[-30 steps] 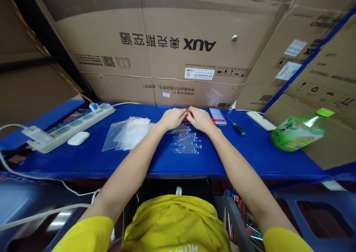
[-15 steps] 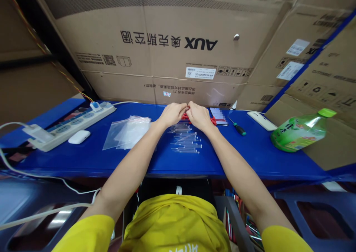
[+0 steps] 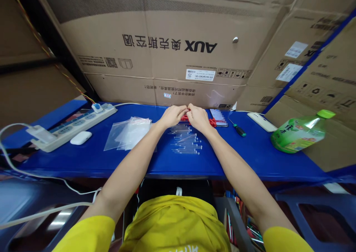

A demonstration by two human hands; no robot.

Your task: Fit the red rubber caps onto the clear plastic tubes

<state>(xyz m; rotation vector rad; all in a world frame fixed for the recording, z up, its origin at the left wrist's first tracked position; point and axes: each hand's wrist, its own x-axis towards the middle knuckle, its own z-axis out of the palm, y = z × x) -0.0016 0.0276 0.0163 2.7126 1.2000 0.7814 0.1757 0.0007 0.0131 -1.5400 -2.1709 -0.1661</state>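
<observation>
Red small parts (image 3: 185,117) sit pinched between both hands, left hand (image 3: 172,115) and right hand (image 3: 198,118) closed together, just beyond the clear tubes (image 3: 185,140); next likely needs a steady fingertip grip.

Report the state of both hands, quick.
Left hand: closed, fingers pinched on the red pieces.
Right hand: closed, pinching the same red pieces, above the clear tubes.

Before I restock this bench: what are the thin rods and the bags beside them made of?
The rods look like clear glass or hard plastic: see-through with bright glints; which one, I cannot tell. The bags look like thin glossy plastic film, translucent and wrinkled.
</observation>
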